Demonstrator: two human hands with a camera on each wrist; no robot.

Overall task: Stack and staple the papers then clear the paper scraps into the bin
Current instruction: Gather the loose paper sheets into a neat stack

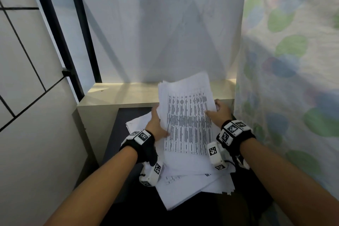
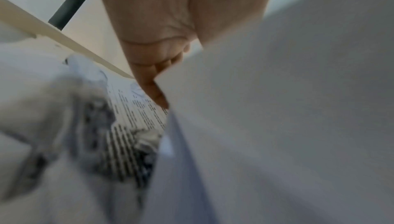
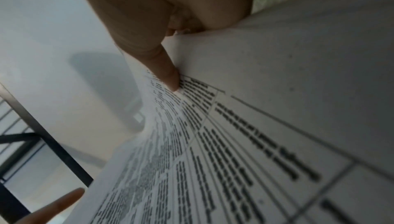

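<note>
A cream ledge (image 1: 119, 95) hems the far side and a flowered curtain (image 1: 293, 79) crowds the right of the frame. At centre, the left hand (image 1: 156, 124) and right hand (image 1: 220, 112) pinch opposite side edges of a printed sheaf of papers (image 1: 187, 119), tilted above loose sheets (image 1: 192, 187) on the dark table (image 1: 117, 134).

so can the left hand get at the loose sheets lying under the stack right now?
Probably not yet. The left hand is holding the stack's left edge, and the raised stack covers most of the loose sheets; only after letting go would the way be free.
</note>
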